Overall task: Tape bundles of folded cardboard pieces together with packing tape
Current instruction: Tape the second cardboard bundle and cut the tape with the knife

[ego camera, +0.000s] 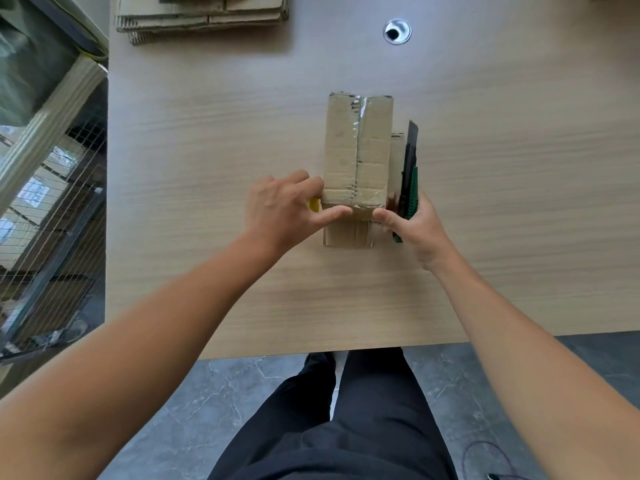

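A bundle of folded cardboard pieces (356,147) lies in the middle of the wooden table (194,174), with clear tape along its centre seam and across its near end. My left hand (280,209) presses its thumb on the bundle's near taped edge; a small yellow object (314,204) shows under its fingers, mostly hidden. My right hand (414,225) grips a green and black utility knife (408,174) against the bundle's right side, with its thumb touching the near edge. A narrower cardboard piece (346,235) sticks out below the bundle.
A stack of flat cardboard (204,15) lies at the table's far left edge. A round cable grommet (397,31) sits at the far centre. Wire shelving with boxes (41,209) stands left of the table. My legs are at the near table edge.
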`<state>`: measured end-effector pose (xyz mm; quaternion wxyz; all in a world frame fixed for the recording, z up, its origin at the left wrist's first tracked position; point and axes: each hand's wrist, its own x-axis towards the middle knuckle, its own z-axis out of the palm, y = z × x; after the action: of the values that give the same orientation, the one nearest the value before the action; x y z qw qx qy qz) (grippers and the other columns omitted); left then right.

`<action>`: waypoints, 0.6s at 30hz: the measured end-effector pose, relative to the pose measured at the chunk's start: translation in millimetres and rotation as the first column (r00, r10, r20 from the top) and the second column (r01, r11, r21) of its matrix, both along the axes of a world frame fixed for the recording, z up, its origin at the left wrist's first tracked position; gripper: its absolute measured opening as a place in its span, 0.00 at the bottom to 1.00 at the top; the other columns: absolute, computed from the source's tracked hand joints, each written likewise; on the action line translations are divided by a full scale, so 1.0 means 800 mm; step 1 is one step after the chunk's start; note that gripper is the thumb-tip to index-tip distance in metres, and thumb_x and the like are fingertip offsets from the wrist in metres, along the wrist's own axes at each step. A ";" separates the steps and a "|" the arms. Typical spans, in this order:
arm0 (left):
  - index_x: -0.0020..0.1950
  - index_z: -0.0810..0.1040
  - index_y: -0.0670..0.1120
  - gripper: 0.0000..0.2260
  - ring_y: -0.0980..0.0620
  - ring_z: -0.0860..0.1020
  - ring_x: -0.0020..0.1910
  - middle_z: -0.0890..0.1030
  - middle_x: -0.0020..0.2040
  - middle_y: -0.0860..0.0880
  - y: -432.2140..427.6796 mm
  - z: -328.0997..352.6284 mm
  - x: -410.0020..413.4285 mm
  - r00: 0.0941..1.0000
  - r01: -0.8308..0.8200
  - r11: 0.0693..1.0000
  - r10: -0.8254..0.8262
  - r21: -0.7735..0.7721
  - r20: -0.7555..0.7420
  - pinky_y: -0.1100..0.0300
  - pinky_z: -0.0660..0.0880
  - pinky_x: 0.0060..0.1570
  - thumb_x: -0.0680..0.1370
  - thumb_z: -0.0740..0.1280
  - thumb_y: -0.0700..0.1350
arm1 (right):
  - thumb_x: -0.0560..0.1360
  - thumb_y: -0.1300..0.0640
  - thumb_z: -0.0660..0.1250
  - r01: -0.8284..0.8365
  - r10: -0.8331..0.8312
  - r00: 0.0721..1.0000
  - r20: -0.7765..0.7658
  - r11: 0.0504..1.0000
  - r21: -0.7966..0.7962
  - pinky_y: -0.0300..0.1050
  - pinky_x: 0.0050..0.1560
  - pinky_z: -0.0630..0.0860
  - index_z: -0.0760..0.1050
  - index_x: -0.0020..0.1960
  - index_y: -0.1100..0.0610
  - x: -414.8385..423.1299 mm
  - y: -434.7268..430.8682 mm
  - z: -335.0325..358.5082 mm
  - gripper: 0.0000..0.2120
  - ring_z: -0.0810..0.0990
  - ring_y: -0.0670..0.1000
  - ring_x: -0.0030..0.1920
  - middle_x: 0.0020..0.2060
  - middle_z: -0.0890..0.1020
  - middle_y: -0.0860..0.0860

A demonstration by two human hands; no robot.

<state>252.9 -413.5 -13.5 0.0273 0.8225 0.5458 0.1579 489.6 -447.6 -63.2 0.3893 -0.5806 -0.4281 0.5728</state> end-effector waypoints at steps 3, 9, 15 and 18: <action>0.33 0.74 0.48 0.25 0.45 0.75 0.28 0.76 0.31 0.51 -0.006 0.004 0.011 0.999 -0.034 0.998 0.035 -0.043 0.022 0.59 0.61 0.33 0.70 0.68 0.70 | 0.76 0.42 0.73 0.123 -0.120 0.989 0.085 0.992 -0.032 0.40 0.34 0.73 0.71 0.51 0.55 0.029 -0.003 0.034 0.19 0.75 0.44 0.33 0.38 0.75 0.50; 0.49 0.79 0.52 0.18 0.46 0.80 0.45 0.80 0.46 0.52 -0.022 0.006 0.040 0.992 -0.041 0.953 0.074 -0.299 0.101 0.55 0.68 0.41 0.75 0.67 0.66 | 0.80 0.40 0.58 -0.036 -0.084 0.835 0.544 0.978 0.206 0.46 0.49 0.72 0.75 0.44 0.47 -0.022 -0.034 0.107 0.15 0.75 0.49 0.45 0.41 0.75 0.47; 0.65 0.78 0.49 0.13 0.46 0.77 0.57 0.79 0.57 0.49 -0.028 0.008 0.024 0.952 0.093 0.849 0.078 -0.520 0.297 0.52 0.74 0.56 0.82 0.63 0.49 | 0.84 0.50 0.59 -0.191 0.118 0.791 0.600 0.980 0.058 0.51 0.75 0.63 0.81 0.61 0.61 -0.069 -0.060 0.103 0.19 0.67 0.50 0.72 0.72 0.70 0.50; 0.71 0.76 0.44 0.17 0.46 0.76 0.63 0.80 0.64 0.45 -0.024 0.012 0.006 0.933 0.159 0.799 0.072 -0.581 0.354 0.58 0.70 0.61 0.83 0.63 0.46 | 0.82 0.43 0.56 -0.172 0.150 0.771 0.619 0.985 -0.025 0.47 0.70 0.67 0.81 0.57 0.61 -0.069 -0.064 0.098 0.24 0.66 0.42 0.72 0.77 0.61 0.40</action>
<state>257.8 -432.8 -4.1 0.3888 0.7408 0.5337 0.1234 434.6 -498.5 15.4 0.1868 -0.6906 -0.5895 0.3751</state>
